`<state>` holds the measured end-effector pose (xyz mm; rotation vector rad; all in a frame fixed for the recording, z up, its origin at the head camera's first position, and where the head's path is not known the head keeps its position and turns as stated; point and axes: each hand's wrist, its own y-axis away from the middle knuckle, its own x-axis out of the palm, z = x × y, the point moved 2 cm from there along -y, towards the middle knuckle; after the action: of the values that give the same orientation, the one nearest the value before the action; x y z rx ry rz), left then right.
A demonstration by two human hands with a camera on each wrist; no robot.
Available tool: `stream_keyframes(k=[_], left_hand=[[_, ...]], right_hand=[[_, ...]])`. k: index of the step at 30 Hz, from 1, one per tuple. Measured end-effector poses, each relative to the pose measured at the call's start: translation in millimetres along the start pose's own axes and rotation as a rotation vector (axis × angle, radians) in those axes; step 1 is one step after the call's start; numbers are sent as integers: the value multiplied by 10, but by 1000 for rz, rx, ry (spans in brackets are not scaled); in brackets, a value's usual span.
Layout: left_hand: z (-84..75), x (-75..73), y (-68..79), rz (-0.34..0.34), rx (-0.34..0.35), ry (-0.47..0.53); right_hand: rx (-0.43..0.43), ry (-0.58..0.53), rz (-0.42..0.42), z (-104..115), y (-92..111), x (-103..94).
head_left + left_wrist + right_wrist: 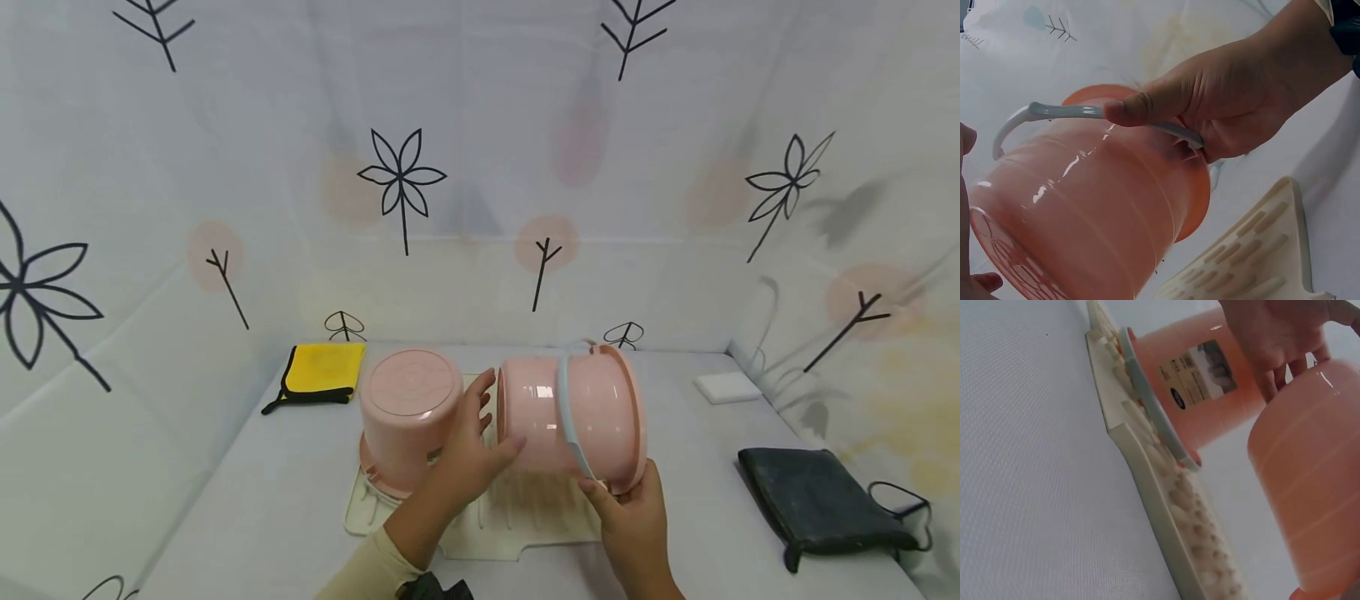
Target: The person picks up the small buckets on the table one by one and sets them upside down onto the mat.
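A pink bucket (pixel 532 417) is held on its side above a cream ridged draining board (pixel 487 542), its base toward the left and its rim toward the right. My right hand (pixel 633 525) grips the rim, with the thumb on the pale blue handle (pixel 1072 112). At the base end is my left hand (pixel 465 454), its fingers extended beside the bottom and its thumb against the side. Left of it, a second pink bucket (pixel 412 425) stands upside down on the board. That one's label (pixel 1197 375) shows in the right wrist view.
A folded yellow cloth (pixel 318 372) with black edging lies at the back left. On the right are a white block (pixel 727 387) and a dark cushion-like pad (pixel 825 500) with a looped cord. Patterned white sheeting (pixel 480 283) encloses the table's back and sides.
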<state>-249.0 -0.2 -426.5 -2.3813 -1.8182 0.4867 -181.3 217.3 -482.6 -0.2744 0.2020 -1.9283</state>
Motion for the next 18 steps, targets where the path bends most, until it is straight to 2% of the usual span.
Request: stream_keyframes(k=[5, 12, 18], left_hand=[[100, 55, -100, 17, -5, 32], [234, 59, -74, 51, -59, 17], [274, 25, -86, 106, -50, 33]], right_hand=[[-3, -3, 8, 5, 8, -30], [1, -3, 25, 1, 19, -61], [-28, -53, 79, 7, 2, -87]])
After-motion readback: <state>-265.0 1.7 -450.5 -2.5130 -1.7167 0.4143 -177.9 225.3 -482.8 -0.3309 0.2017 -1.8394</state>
